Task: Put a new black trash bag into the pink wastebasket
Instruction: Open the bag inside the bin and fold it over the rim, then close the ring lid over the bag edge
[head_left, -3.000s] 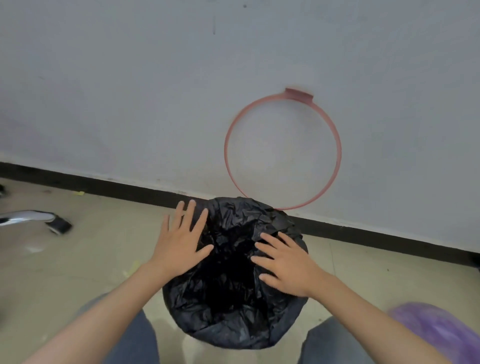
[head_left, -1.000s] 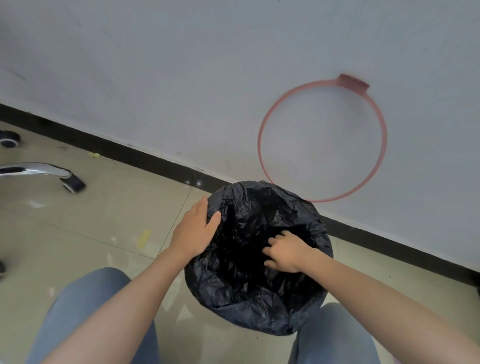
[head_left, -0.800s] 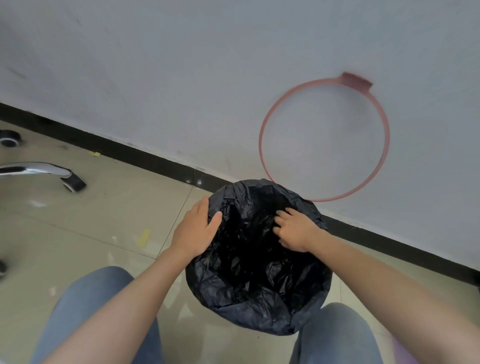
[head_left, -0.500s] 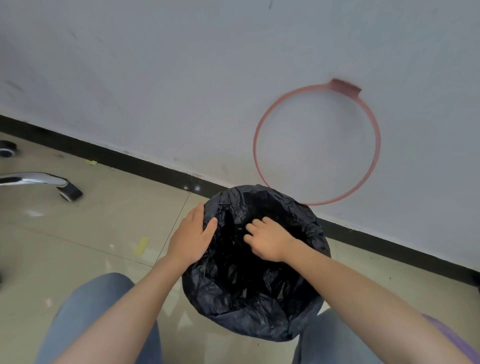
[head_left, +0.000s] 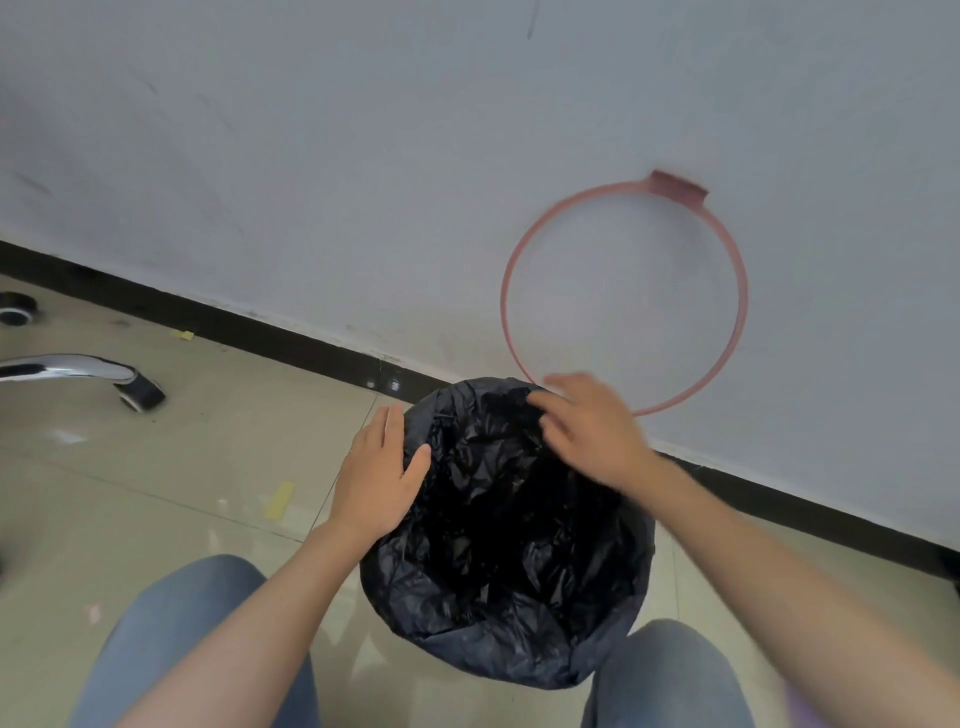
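The black trash bag (head_left: 509, 545) lines the wastebasket on the floor between my knees and is folded over its rim, so none of the pink basket shows. My left hand (head_left: 376, 478) grips the bag's left rim, thumb inside and fingers outside. My right hand (head_left: 592, 436) is blurred over the far rim with its fingers apart and nothing in it. A thin pink ring (head_left: 678, 189) leans against the white wall just behind the basket.
A chrome chair leg with a black caster (head_left: 137, 392) lies on the tiled floor at the left, and another caster (head_left: 15, 309) sits by the black baseboard. My knees in blue jeans (head_left: 171, 623) flank the basket. Yellow scraps (head_left: 280, 499) lie on the tiles.
My right hand has come up out of the bag's inside and moved to its far rim, toward the pink ring. My left hand has stayed on the left rim.
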